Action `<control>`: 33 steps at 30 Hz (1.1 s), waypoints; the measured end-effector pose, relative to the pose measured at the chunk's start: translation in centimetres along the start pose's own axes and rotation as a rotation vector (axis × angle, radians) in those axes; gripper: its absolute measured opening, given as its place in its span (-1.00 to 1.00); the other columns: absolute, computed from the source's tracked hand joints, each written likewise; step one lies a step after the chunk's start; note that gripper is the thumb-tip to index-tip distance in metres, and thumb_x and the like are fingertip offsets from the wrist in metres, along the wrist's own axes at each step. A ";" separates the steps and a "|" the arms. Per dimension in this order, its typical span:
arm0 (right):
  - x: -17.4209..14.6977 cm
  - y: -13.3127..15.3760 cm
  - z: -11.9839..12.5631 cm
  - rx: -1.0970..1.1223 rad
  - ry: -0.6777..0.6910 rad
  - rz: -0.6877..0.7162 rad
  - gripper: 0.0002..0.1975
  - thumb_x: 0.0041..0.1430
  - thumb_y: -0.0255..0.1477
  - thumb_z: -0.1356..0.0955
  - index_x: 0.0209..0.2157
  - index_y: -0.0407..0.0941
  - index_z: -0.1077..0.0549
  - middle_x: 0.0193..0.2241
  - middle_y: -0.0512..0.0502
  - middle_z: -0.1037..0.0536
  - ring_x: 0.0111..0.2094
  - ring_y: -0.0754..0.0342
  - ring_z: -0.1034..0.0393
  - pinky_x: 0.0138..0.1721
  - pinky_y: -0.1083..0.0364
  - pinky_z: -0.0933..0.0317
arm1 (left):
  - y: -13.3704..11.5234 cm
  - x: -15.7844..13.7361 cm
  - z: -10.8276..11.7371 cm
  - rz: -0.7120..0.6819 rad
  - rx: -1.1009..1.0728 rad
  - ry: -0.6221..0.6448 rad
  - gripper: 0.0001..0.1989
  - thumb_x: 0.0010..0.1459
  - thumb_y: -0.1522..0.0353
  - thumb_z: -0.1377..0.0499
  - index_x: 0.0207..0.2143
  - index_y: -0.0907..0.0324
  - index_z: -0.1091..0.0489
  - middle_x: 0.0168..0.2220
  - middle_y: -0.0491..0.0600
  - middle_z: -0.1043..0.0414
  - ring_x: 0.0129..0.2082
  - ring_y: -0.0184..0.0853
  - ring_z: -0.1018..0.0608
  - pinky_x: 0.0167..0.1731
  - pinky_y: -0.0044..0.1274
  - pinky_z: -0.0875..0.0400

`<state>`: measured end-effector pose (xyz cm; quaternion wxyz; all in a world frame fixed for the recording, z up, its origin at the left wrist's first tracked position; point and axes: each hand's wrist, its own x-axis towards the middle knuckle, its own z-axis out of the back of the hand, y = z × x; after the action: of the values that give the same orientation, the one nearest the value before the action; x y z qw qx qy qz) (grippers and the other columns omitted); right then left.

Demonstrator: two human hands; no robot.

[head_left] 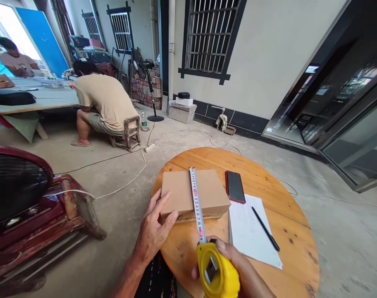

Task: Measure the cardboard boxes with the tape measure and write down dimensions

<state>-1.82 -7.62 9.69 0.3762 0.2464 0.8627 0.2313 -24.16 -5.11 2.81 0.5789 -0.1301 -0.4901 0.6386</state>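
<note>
A closed brown cardboard box lies on the round wooden table. My left hand grips its near left corner, with the fingers along the left side and the thumb at the front edge. In my right hand is a yellow tape measure, held in front of the box. Its pulled-out blade runs across the box top from front to back, and the hooked tip is at the far edge. Part of my right hand is hidden behind the tape case.
Right of the box lie a red-edged phone, white paper sheets and a black pen. A dark red fan stands at left. Cables cross the floor. One person sits on a small wooden chair; another is farther back.
</note>
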 end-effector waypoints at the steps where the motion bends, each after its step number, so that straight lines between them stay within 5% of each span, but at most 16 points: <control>1: 0.1 0.1 0.1 -0.008 0.006 -0.023 -0.46 0.11 0.00 -0.34 -0.20 -0.24 -0.43 -0.43 -0.20 -0.60 -0.50 0.10 -0.50 -0.44 0.19 -0.30 | 0.0 0.0 0.0 0.004 -0.003 0.002 -0.53 0.23 0.22 -0.09 0.16 0.13 -0.27 0.26 0.11 -0.13 0.27 -0.14 -0.22 0.20 -0.26 -0.23; 27: -1.2 -1.2 -2.0 0.124 -0.049 0.001 -0.37 0.03 0.11 -0.34 -0.33 -0.24 -0.54 -0.48 -0.14 -0.59 -0.55 0.15 -0.43 -0.46 0.23 -0.25 | -0.1 1.9 -0.1 0.006 -0.061 0.061 -0.52 0.15 0.27 -0.08 0.12 0.19 -0.34 0.25 0.12 -0.20 0.25 -0.12 -0.27 0.22 -0.25 -0.16; 33: -0.2 -2.1 -1.5 0.102 -0.100 -0.008 -0.35 -0.02 0.12 -0.36 -0.28 -0.24 -0.51 -0.45 -0.21 -0.59 -0.35 -0.02 -0.52 -0.30 0.13 -0.34 | -0.2 1.9 -0.3 0.008 -0.068 0.043 -0.53 0.14 0.27 -0.09 0.11 0.17 -0.34 0.23 0.10 -0.23 0.24 -0.13 -0.28 0.22 -0.26 -0.17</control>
<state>-3.34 -9.70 9.51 0.4068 0.2732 0.8543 0.1732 -24.42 -3.31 3.57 0.5820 -0.1650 -0.4985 0.6210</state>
